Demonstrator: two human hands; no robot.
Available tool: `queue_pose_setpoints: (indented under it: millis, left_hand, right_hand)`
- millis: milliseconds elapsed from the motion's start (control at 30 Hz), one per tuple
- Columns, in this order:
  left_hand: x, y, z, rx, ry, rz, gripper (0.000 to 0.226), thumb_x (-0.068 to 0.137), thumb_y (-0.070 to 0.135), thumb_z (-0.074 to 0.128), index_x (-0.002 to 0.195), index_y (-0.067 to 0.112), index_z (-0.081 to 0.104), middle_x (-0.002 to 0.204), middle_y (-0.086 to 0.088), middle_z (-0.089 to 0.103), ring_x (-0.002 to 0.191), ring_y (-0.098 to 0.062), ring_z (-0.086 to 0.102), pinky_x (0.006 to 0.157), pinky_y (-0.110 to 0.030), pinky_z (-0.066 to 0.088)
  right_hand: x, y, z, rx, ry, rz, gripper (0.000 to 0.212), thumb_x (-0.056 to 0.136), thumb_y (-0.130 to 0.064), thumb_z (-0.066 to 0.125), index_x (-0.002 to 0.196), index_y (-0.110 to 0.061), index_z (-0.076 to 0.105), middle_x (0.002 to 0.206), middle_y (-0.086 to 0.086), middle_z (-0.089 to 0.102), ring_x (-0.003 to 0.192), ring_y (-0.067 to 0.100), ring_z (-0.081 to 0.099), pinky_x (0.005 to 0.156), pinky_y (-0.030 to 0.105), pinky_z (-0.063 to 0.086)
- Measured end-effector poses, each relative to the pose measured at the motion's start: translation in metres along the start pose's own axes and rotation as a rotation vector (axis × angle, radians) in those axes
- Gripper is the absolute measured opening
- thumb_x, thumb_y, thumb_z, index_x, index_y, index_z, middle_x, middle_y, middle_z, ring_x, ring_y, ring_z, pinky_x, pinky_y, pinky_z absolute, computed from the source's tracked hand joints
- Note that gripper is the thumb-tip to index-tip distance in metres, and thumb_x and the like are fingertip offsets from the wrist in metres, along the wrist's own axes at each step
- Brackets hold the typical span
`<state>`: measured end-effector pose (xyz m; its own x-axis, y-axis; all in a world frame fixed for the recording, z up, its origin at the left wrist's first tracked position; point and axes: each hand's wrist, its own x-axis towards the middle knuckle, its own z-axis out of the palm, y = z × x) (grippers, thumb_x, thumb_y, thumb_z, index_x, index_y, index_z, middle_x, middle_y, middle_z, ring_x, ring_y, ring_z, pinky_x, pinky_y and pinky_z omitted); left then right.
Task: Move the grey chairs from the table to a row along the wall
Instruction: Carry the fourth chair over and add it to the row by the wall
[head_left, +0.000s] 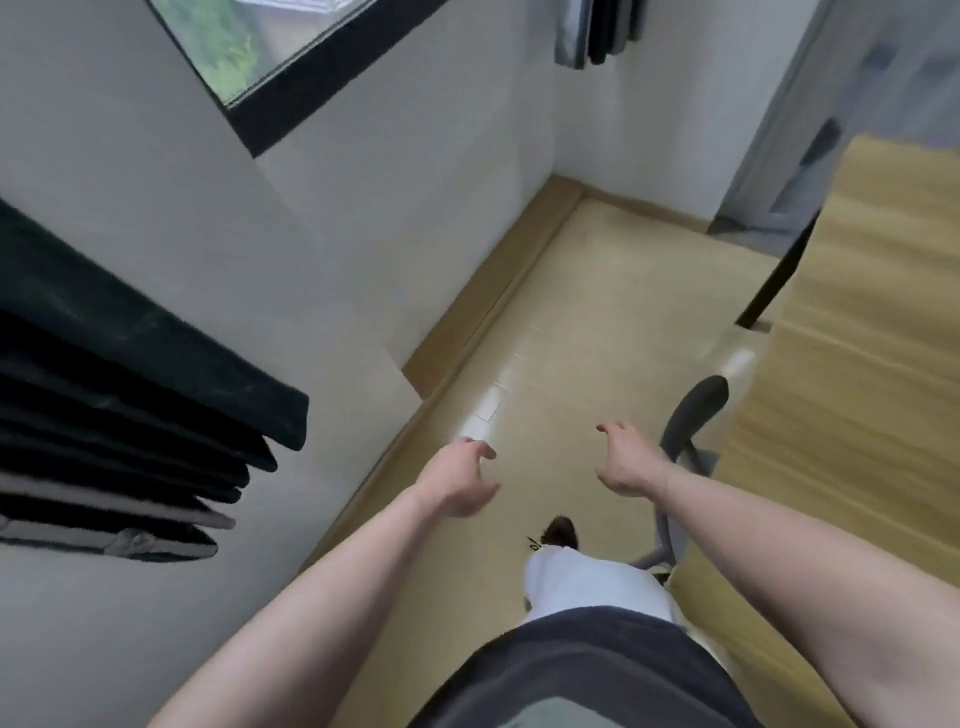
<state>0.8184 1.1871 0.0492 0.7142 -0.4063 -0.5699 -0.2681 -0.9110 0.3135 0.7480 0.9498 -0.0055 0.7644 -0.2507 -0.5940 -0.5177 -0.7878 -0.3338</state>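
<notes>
Grey chair (691, 421): one, tucked against the near edge of the wooden table (852, 395), right of frame, partly hidden by the right forearm. Left hand (457, 483) and right hand (626, 462): both spread wide, fingers curled, holding nothing, above the floor (597, 312). Bare floor strip runs between table edge and wall (363, 234) skirting.

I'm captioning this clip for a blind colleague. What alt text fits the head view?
Both bare hands, left hand and right hand, reach forward open and empty above a tan floor. A grey curved-back chair stands beside the light wooden table at right; a white wall runs along the left.
</notes>
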Motion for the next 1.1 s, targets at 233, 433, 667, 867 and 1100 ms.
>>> queue_pose_setpoints:
  millis: [233,433,667,867,1100]
  left_hand:
    - [0.115,0.067,-0.042,0.177,-0.093,0.2,0.05,0.087,0.028,0.059,0.136,0.022,0.053,0.139,-0.002,0.049,0.125,-0.02,0.05,0.102,-0.028,0.04]
    - [0.188,0.114,-0.066,0.287,-0.138,0.32,0.049,0.087,0.027,0.059,0.135,0.022,0.053,0.143,0.001,0.048,0.127,-0.019,0.049,0.101,-0.028,0.04]
    - [0.267,0.201,-0.065,0.441,-0.28,0.548,0.049,0.087,0.027,0.06,0.135,0.023,0.053,0.142,-0.001,0.047,0.129,-0.022,0.046,0.102,-0.03,0.039]
    - [0.334,0.255,-0.067,0.537,-0.417,0.749,0.048,0.086,0.026,0.063,0.133,0.02,0.055,0.14,-0.004,0.049,0.128,-0.023,0.047,0.105,-0.032,0.04]
    - [0.413,0.304,-0.093,0.797,-0.533,0.969,0.046,0.088,0.026,0.061,0.133,0.022,0.054,0.137,-0.005,0.05,0.128,-0.022,0.048,0.102,-0.027,0.038]
  right_hand:
    - [0.055,0.049,-0.036,0.136,0.073,0.271,0.064,0.088,-0.014,0.06,0.146,-0.014,0.036,0.148,0.01,0.034,0.13,0.038,0.045,0.103,0.045,0.045]
    - [0.081,0.069,-0.061,0.292,0.124,0.391,0.064,0.085,-0.008,0.057,0.145,-0.016,0.035,0.151,0.009,0.027,0.131,0.037,0.043,0.102,0.042,0.044]
    - [0.094,0.1,-0.074,0.561,0.175,0.656,0.065,0.085,-0.015,0.06,0.144,-0.022,0.032,0.144,0.005,0.03,0.123,0.033,0.048,0.098,0.042,0.046]
    - [0.112,0.103,-0.08,0.729,0.149,0.844,0.057,0.09,-0.02,0.056,0.143,-0.018,0.036,0.143,0.011,0.044,0.131,0.031,0.045,0.104,0.039,0.041]
    - [0.124,0.071,-0.095,0.925,0.166,1.061,0.05,0.094,-0.016,0.048,0.144,-0.018,0.042,0.139,0.007,0.052,0.121,0.027,0.054,0.082,0.032,0.049]
